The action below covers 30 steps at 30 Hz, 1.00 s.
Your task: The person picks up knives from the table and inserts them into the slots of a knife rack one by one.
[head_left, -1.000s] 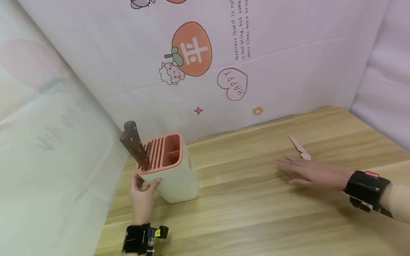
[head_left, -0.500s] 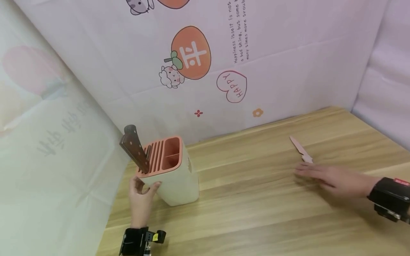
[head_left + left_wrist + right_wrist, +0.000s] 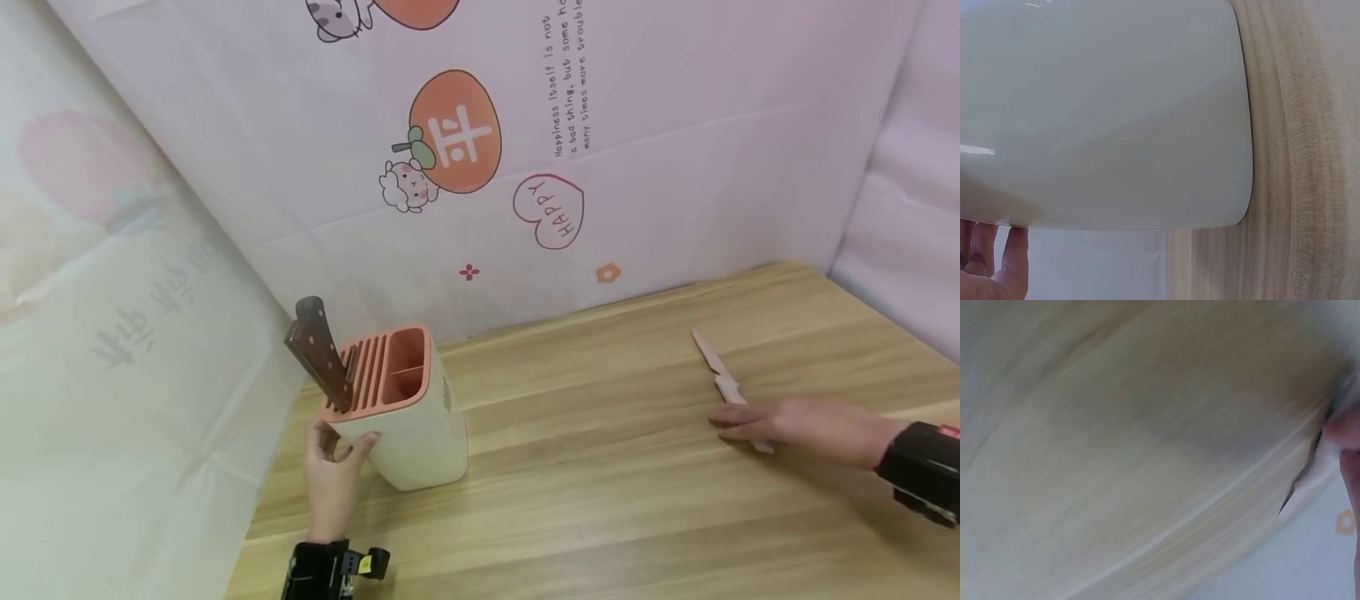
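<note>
In the head view, a cream knife block (image 3: 420,446) with an orange slotted top stands upright at left. My left hand (image 3: 330,475) grips its near left corner, thumb on the front and fingers round the side. The left wrist view shows those fingers (image 3: 1015,256) along the block's wall. Brown riveted knife handles (image 3: 318,354) lean out of the slots. At right a small pink knife (image 3: 708,354) lies on the table, blade pointing away. My right hand (image 3: 817,429) pinches its handle, covering part of it; the right wrist view shows fingertips (image 3: 1342,430) on it.
The wood-grain table (image 3: 585,500) spans the space between the block and the pink knife. A printed cloth wall (image 3: 660,150) rises behind, and a pale cloth (image 3: 150,400) borders the left side. Two open compartments (image 3: 405,367) lie right of the block's slots.
My right hand has moved right and toward me from beside the pink knife onto its handle, and its fingers have closed there. My left hand stays on the knife block.
</note>
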Each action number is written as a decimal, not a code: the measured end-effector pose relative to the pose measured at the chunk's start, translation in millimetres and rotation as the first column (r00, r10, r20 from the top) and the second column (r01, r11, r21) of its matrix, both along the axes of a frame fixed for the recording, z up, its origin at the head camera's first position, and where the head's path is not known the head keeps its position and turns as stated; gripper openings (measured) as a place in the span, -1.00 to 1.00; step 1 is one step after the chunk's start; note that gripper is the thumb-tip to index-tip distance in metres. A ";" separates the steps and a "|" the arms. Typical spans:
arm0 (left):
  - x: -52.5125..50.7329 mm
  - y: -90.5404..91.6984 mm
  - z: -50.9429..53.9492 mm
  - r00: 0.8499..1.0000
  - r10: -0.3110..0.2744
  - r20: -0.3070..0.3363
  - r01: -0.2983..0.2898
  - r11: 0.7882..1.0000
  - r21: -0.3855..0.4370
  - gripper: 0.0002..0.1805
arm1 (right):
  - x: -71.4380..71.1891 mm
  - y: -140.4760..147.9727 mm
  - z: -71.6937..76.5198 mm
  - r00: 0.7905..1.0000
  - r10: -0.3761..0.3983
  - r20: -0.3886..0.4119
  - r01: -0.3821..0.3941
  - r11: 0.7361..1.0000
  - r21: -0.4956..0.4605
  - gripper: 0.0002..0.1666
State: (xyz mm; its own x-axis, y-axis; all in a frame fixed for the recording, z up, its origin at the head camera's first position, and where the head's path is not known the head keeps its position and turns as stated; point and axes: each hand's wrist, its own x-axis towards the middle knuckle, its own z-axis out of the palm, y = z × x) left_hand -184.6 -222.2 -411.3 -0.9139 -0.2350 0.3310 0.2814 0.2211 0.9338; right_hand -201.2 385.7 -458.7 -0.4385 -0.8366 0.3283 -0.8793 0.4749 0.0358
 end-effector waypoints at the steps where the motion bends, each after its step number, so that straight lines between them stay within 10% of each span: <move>1: 0.0 0.1 0.1 1.000 0.000 0.003 0.000 1.000 -0.001 -0.30 | -0.4 0.4 -0.7 1.000 0.003 0.001 -0.003 1.000 0.004 -0.34; 9: -7.1 7.5 0.0 1.000 -0.005 0.031 0.005 1.000 0.004 -0.32 | -2.3 9.2 -0.5 1.000 0.021 -0.002 -0.021 0.998 0.052 -0.35; 13: -4.9 8.7 -3.2 1.000 -0.004 0.019 0.004 1.000 0.026 -0.33 | -1.8 7.3 -1.5 0.992 0.074 -0.105 -0.070 0.997 0.037 -0.78; 17: -2.4 6.8 -3.0 1.000 0.007 0.008 -0.007 1.000 0.016 -0.35 | -4.3 0.6 1.8 0.970 0.110 -0.218 -0.118 0.993 -0.026 -0.33; 30: 0.3 1.4 -1.5 1.000 0.014 0.005 -0.014 1.000 0.016 -0.33 | -18.1 -72.0 65.1 0.948 0.192 -0.254 -0.268 0.911 -0.313 -0.49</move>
State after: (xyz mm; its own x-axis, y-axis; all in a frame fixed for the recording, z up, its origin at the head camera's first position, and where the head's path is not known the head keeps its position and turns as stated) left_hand -184.2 -220.8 -412.8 -0.9120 -0.2528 0.3229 0.2740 0.2103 0.9385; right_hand -219.3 313.7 -393.6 -0.1353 -0.7263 0.6739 -0.9548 0.2774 0.1073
